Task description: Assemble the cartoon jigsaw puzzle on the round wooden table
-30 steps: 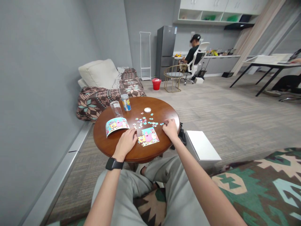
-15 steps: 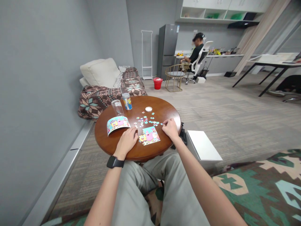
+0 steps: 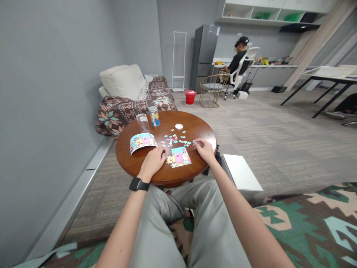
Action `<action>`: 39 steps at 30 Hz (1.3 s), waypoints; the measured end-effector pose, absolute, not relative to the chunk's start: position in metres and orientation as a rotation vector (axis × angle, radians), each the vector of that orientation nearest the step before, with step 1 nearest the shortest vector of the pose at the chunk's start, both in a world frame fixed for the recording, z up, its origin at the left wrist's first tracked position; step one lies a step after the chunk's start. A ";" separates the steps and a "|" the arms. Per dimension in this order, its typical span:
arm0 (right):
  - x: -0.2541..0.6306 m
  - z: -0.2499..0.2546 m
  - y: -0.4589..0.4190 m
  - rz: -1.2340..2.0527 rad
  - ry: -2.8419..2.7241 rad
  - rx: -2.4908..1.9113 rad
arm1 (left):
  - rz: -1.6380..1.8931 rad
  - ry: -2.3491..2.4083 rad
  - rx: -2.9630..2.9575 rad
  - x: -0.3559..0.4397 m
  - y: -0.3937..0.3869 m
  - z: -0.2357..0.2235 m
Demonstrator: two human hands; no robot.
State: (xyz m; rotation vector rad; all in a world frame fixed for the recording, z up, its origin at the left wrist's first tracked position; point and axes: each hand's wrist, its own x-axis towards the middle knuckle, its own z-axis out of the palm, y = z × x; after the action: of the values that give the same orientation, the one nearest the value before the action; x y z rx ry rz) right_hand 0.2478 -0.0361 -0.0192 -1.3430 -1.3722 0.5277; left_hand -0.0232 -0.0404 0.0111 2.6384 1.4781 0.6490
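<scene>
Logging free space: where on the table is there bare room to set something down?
Bare wood lies between the lid and the far-right rim of the table, and along the near rim below the joined puzzle. Crowded: mid-table, loose pieces from lid to puzzle, right hand beside them, left hand by the picture card.

Left hand (image 3: 153,162) palm down, right hand (image 3: 205,149) pinching

The round table (image 3: 166,172) is reddish brown; the bin (image 3: 190,97) is red. The sofa cover (image 3: 117,115) has pale-blue and cream geometric motifs on brown. The wristwatch (image 3: 139,184) is black.
</scene>
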 end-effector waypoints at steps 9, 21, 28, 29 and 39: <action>0.244 -0.011 -0.041 0.686 -1.438 -1.283 | 0.681 1.477 2.638 -0.024 -0.041 0.010; 0.244 -0.014 -0.039 0.653 -1.365 -1.344 | 0.653 1.484 2.636 -0.024 -0.042 0.013; 0.246 -0.015 -0.037 0.473 -1.446 -1.474 | 0.693 1.463 2.622 -0.025 -0.043 0.014; 0.246 -0.015 -0.037 0.469 -1.441 -1.474 | 0.693 1.463 2.623 -0.025 -0.043 0.014; 0.247 -0.019 -0.034 0.444 -1.427 -1.517 | 0.675 1.590 2.645 -0.026 -0.044 0.013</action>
State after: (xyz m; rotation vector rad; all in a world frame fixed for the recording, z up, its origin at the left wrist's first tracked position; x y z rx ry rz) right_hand 0.2472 -0.0345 -0.0194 -1.5169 -1.4269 0.4442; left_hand -0.0255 -0.0444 0.0127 2.6455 1.5898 0.6752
